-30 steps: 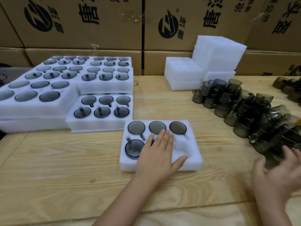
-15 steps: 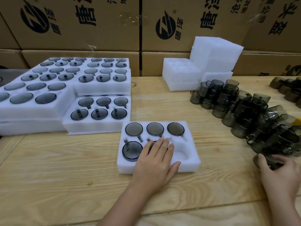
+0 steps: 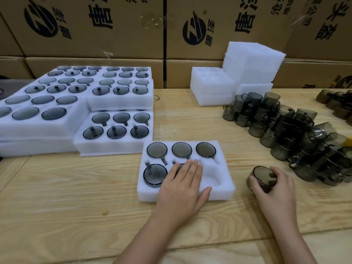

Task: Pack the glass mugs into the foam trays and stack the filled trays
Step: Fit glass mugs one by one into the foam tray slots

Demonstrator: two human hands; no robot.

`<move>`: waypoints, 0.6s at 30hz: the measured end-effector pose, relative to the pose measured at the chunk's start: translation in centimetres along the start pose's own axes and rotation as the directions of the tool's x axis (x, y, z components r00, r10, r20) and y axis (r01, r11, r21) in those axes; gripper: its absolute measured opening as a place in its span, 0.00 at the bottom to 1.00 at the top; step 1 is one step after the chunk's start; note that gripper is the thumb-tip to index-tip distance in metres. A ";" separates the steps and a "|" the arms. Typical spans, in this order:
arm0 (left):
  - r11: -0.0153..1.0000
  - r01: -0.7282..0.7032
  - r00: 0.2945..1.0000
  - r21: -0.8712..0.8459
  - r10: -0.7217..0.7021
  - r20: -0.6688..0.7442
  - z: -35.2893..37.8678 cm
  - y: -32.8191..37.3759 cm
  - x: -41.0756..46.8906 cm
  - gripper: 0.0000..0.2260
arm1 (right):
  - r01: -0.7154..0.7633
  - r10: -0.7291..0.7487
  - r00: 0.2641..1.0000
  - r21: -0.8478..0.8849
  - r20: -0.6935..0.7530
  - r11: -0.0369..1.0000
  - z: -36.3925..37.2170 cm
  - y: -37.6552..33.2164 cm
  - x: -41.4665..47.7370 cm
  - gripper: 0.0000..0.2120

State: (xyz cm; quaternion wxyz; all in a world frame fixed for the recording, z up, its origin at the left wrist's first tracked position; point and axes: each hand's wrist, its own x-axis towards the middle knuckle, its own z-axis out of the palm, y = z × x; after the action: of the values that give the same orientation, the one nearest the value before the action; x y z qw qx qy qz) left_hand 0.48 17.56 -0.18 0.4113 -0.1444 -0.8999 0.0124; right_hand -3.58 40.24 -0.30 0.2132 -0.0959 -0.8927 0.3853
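Bottom centre of frame: left hand (image 3: 182,189) lies flat on tray (image 3: 224,189), fingers straight, tips over a half-hidden mug in the front-middle pocket. Just right of the tray, right hand (image 3: 274,193) grips mug (image 3: 263,175) from above, fingers curled round its sides; touching table (image 3: 76,197) or just off it, can't tell. Tray holds three back-row mugs (image 3: 182,149) and one front-left; front-right pocket (image 3: 213,180) is bare foam. Loose mugs (image 3: 297,134) heaped at right of frame. Filled trays (image 3: 114,145) stacked at left, just beside the tray's far-left corner. Empty trays (image 3: 253,60) piled upper centre-right. Boxes (image 3: 95,25) along the top.
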 end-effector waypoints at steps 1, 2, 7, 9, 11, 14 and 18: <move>1.000 -0.001 1.000 -0.001 0.001 -0.001 0.0 0.0 0.0 0.25 | 0.008 -0.008 1.000 0.006 0.014 1.000 0.3 -0.3 0.0 0.28; 1.000 -0.002 1.000 -0.001 0.002 -0.003 0.0 0.0 0.0 0.24 | 0.022 -0.023 0.999 0.016 0.031 1.000 0.6 -0.5 0.0 0.28; 1.000 0.003 1.000 -0.003 -0.003 0.001 0.2 0.0 -0.1 0.24 | 0.082 -0.094 0.984 0.083 0.154 0.993 1.9 -1.8 -0.1 0.25; 1.000 0.003 1.000 -0.011 -0.003 0.010 0.2 0.0 -0.1 0.25 | 0.089 -0.119 0.972 0.152 0.201 0.984 2.0 -2.2 0.1 0.19; 1.000 0.004 1.000 -0.016 -0.004 0.021 0.1 0.0 0.0 0.25 | 0.091 -0.160 0.948 0.248 0.276 0.965 1.6 -2.5 0.7 0.16; 0.999 0.014 0.999 -0.031 -0.013 0.040 0.0 0.0 0.1 0.23 | 0.030 -0.272 0.783 0.402 0.560 0.915 -0.2 -2.9 2.3 0.27; 0.992 0.062 0.997 -0.112 -0.055 0.058 -0.4 0.0 0.3 0.22 | 0.177 -0.355 0.569 0.311 0.742 0.934 -2.8 -2.7 3.8 0.33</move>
State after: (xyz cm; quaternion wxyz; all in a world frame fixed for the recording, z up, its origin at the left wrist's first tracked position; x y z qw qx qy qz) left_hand 0.59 17.63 0.34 0.3775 -0.1409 -0.9140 -0.0471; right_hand -5.71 41.50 4.55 -0.1362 0.2411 -0.8545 0.4395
